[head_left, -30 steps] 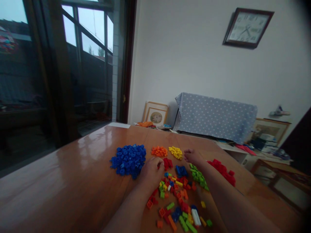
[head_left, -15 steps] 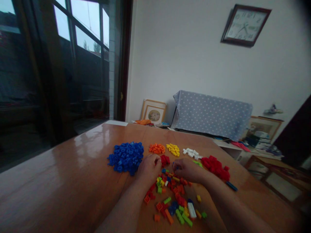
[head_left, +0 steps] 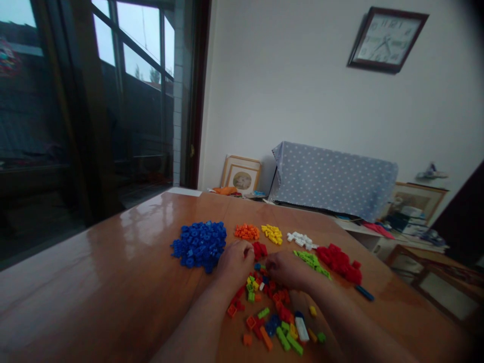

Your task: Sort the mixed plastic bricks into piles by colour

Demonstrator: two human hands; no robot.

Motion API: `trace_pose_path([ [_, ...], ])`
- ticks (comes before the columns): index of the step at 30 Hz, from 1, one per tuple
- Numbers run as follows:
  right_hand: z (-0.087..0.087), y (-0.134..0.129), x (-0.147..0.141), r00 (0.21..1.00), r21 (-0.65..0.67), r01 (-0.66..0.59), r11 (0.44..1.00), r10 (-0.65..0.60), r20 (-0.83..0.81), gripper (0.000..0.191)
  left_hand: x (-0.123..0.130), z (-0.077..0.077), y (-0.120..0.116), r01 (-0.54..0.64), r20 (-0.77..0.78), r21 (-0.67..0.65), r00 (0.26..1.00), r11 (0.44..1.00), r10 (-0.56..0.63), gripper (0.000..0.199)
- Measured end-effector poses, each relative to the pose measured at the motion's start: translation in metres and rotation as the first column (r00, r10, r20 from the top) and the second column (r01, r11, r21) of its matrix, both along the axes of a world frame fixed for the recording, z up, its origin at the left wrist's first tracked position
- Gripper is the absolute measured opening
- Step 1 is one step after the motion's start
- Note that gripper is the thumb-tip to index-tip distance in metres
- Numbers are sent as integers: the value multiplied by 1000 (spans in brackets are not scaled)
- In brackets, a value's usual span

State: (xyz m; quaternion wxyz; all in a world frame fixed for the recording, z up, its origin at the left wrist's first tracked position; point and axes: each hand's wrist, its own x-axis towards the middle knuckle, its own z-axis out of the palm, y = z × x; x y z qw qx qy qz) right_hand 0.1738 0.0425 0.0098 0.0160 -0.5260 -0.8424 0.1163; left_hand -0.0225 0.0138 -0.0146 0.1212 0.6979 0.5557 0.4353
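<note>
My left hand [head_left: 236,258] rests between the blue brick pile [head_left: 200,244] and a small group of red bricks [head_left: 259,250], its fingers curled closed with the tips hidden. Close by, my right hand [head_left: 284,267] hangs low at the upper edge of a mixed scatter of toy bricks [head_left: 272,292]. Its fingers are bent together, and whatever they may hold is out of sight. A pile of lime green bricks [head_left: 312,263] lies just beyond the right wrist. Small blue and green pieces [head_left: 258,266] sit between the two hands.
Sorted piles of orange bricks [head_left: 246,232], yellow bricks [head_left: 272,234], white bricks [head_left: 301,240] and red bricks [head_left: 339,263] form an arc on the wooden table [head_left: 113,282]. A dark blue stick-like piece [head_left: 364,292] lies at the right. Behind stands a cloth-covered object [head_left: 336,176].
My right hand has shifted left and slightly down toward my left hand, uncovering more of the lime green pile. My left hand stays about where it was. The view has shifted slightly.
</note>
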Motion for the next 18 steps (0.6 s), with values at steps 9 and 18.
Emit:
trace_pose_path([
  [9, 5, -4, 12, 1000, -3, 23, 1000, -23, -3, 15, 0, 2, -2, -1, 6, 9, 1000, 1000, 1, 18],
  [18, -1, -15, 21, 993, 41, 64, 997, -68, 92, 7, 0, -2, 1, 6, 2, 30, 1000, 1000, -6, 19],
])
